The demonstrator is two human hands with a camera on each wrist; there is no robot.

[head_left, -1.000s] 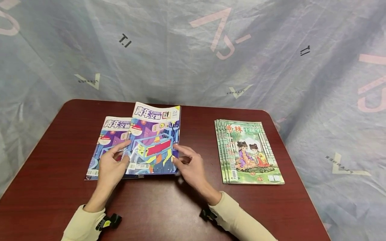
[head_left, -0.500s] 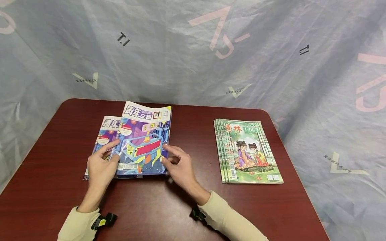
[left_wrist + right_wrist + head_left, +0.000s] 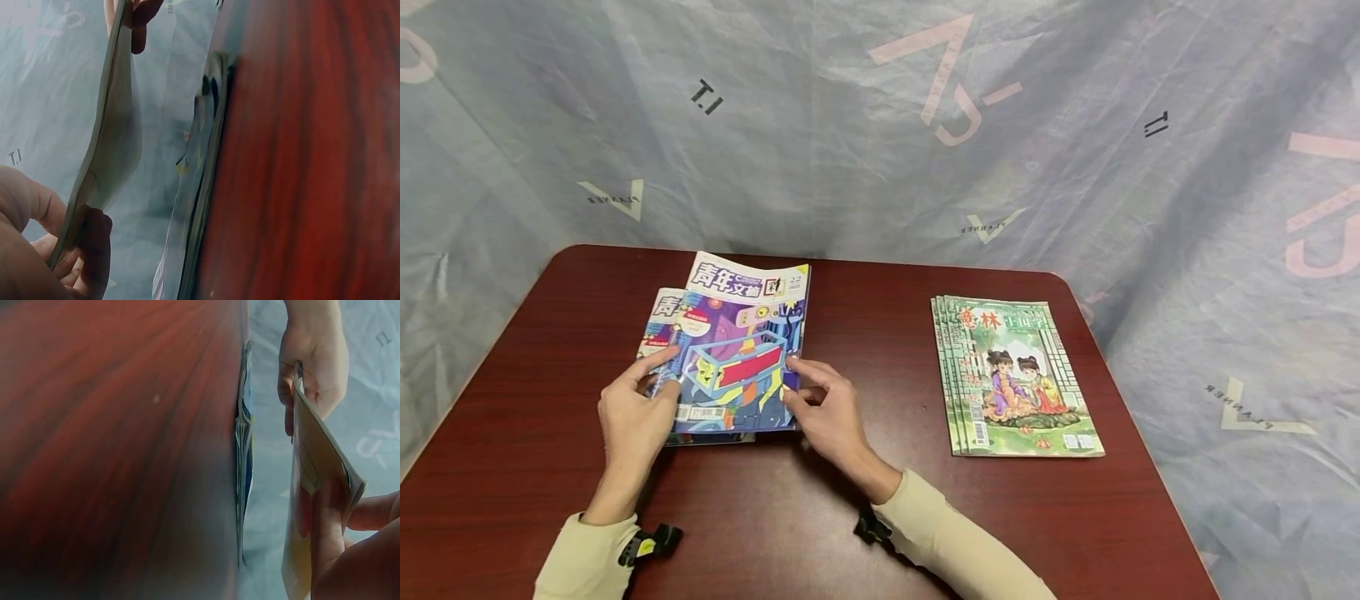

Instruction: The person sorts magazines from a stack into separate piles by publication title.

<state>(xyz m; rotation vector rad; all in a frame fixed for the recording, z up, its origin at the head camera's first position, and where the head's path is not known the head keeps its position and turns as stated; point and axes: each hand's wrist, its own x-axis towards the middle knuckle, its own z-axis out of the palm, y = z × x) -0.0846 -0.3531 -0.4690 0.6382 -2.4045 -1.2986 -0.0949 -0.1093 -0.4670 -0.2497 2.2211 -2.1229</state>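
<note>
A purple and blue magazine [image 3: 741, 358] is held flat by its two sides, cover up, in the head view. My left hand [image 3: 636, 421] pinches its left edge and my right hand [image 3: 831, 417] pinches the right edge. Matching magazines [image 3: 664, 305] lie beneath, mostly covered, with the left part peeking out. From the left wrist, a gap shows between the raised magazine [image 3: 115, 125] and the lower pile [image 3: 200, 162] on the table. The right wrist view also shows the raised magazine [image 3: 319, 444] apart from the pile [image 3: 244, 437].
Several green magazines [image 3: 1022, 383], slightly fanned, lie in a stack at the right on the dark red table [image 3: 880, 333]. A grey printed curtain [image 3: 850, 150] hangs behind the table and along its sides.
Both hands have carried the purple magazine leftward, so it covers more of the matching pile below. The green stack has stayed in place.
</note>
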